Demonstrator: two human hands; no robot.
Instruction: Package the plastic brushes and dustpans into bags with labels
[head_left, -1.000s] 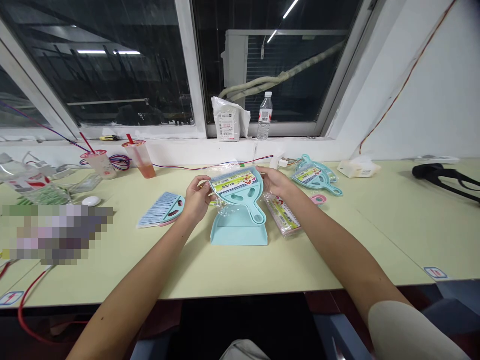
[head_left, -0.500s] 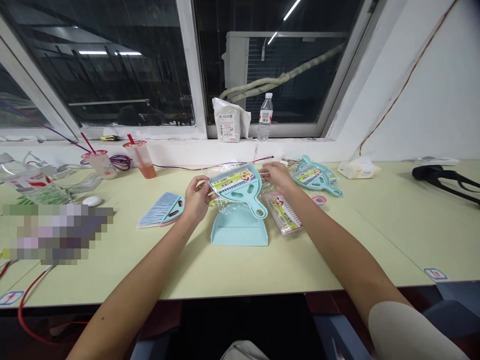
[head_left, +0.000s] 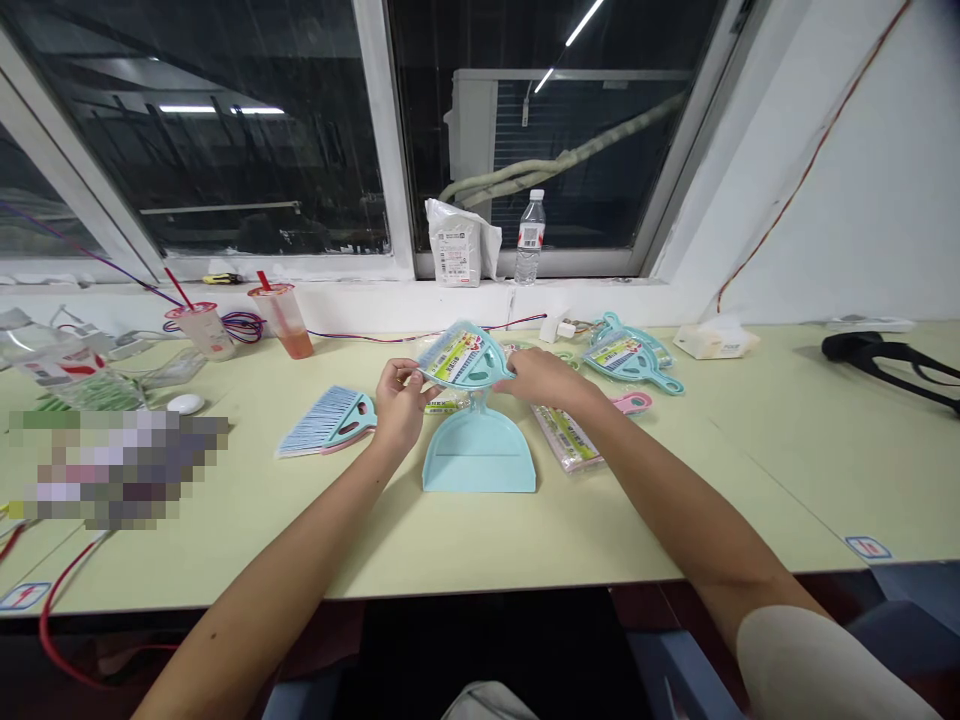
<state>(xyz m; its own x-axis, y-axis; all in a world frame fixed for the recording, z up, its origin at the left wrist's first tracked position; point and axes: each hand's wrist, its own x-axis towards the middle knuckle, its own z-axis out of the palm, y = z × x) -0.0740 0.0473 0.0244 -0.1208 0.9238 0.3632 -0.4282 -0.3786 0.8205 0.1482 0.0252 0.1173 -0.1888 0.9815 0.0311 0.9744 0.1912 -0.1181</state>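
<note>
Between my hands is a packaged light-blue brush-and-dustpan set (head_left: 469,358) with a yellow printed label, raised over the table. My left hand (head_left: 401,400) pinches its bristle end. At the handle end, my right hand (head_left: 541,378) has its fingers closed round the grip, hiding most of it. Directly below, a bare light-blue dustpan (head_left: 480,450) lies with its wide edge toward me. Left of my left hand rests a loose brush (head_left: 330,420) with pale blue bristles. A pink packaged set (head_left: 568,438) lies under my right forearm, partly hidden.
More packaged blue sets (head_left: 634,355) lie at the back right, near a tissue pack (head_left: 716,338). Two drink cups (head_left: 281,320) stand at the back left. A water bottle (head_left: 530,240) and a white package (head_left: 459,245) are on the windowsill. Black straps (head_left: 892,360) lie far right.
My right hand has come down onto the set's handle and closed on it. The set has turned so that its handle points right, toward that hand. My left hand keeps its hold.
</note>
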